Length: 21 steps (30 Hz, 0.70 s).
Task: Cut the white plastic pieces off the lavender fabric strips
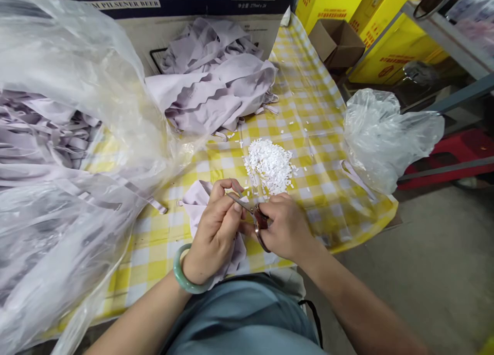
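My left hand (pixel 216 226), with a green bangle (pixel 180 272) at the wrist, is closed on a pale lilac garment (pixel 196 199). Part of the cloth hangs below the hand and lies on the table. In my right hand (pixel 283 224) is a pair of scissors (pixel 259 224), with fingers through the handles. The blades point left and meet the left hand's fingertips; what lies between them is too small to make out. Just beyond both hands is a heap of small white snippets (pixel 270 164) on the checked tablecloth.
A pile of lilac garments (pixel 219 82) lies at the back against a beer carton (pixel 131 46). On the left, a large clear plastic bag (pixel 96 87) holds more lilac pieces (pixel 38 134). Another clear bag (pixel 386 134) hangs at the table's right edge, near a metal rack (pixel 463 95).
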Available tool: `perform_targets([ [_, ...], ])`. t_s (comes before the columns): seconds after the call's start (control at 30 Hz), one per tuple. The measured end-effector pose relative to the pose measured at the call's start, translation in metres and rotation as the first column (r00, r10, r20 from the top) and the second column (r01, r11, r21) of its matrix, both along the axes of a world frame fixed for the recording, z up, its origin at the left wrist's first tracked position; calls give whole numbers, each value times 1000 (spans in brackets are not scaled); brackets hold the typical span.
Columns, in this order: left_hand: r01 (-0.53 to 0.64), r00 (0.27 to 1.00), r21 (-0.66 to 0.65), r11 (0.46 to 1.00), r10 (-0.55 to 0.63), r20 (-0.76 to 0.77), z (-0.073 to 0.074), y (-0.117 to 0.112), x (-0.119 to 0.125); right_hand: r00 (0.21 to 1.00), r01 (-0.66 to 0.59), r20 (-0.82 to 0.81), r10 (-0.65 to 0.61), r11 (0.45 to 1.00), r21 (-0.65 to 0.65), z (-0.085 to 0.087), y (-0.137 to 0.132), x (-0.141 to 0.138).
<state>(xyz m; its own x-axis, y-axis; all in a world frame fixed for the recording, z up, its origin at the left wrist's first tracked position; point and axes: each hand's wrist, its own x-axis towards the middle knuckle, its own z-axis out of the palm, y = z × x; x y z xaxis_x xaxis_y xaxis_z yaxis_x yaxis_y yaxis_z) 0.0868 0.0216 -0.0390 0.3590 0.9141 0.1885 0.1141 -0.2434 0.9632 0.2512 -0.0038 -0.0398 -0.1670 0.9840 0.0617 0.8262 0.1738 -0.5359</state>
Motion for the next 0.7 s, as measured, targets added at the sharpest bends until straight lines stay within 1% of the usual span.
perform_targets([
  [0.07,21,1000,-51,998,-21,6,-2,2,6,999,47,23,-47,999,-12,-4,-2,3],
  [0.13,52,999,-61,997,-52,-4,-3,5,12,994,103,28,-102,994,-41,-9,-3,8],
  [0.23,99,993,-25,995,-100,-65,0,12,14,979,194,-24,-202,964,-181,-12,-3,16],
  [0.3,127,982,-2,992,-126,-140,4,16,4,957,254,-74,-280,934,-251,-10,-2,23],
  [0.33,131,972,20,991,-124,-200,5,17,-6,948,269,-101,-301,931,-248,-8,-3,25],
  [0.37,122,954,58,991,-101,-281,6,17,-18,946,261,-135,-293,941,-215,-7,-4,25],
  [0.4,102,925,111,989,-53,-375,5,15,-32,953,223,-171,-250,961,-164,-6,-7,24],
  [0.43,86,883,167,982,3,-469,3,11,-47,964,151,-205,-171,982,-109,-5,-10,20],
  [0.47,84,832,210,974,48,-553,0,5,-62,970,53,-232,-66,997,-60,-7,-15,13],
  [0.5,95,780,231,968,72,-621,-4,-3,-74,967,-57,-248,50,998,-20,-9,-20,4],
  [0.53,117,743,225,967,65,-666,-8,-11,-84,955,-164,-251,160,987,5,-12,-26,-7],
  [0.57,144,727,193,971,29,-686,-12,-20,-90,939,-247,-242,243,969,11,-16,-32,-18],
  [0.6,174,730,140,975,-32,-683,-14,-27,-93,928,-301,-232,292,954,-2,-20,-36,-30],
  [0.63,201,746,81,976,-99,-658,-15,-33,-93,924,-322,-227,307,946,-33,-24,-39,-41],
  [0.7,228,790,-14,973,-194,-581,-11,-36,-85,933,-279,-260,250,957,-84,-27,-37,-55],
])
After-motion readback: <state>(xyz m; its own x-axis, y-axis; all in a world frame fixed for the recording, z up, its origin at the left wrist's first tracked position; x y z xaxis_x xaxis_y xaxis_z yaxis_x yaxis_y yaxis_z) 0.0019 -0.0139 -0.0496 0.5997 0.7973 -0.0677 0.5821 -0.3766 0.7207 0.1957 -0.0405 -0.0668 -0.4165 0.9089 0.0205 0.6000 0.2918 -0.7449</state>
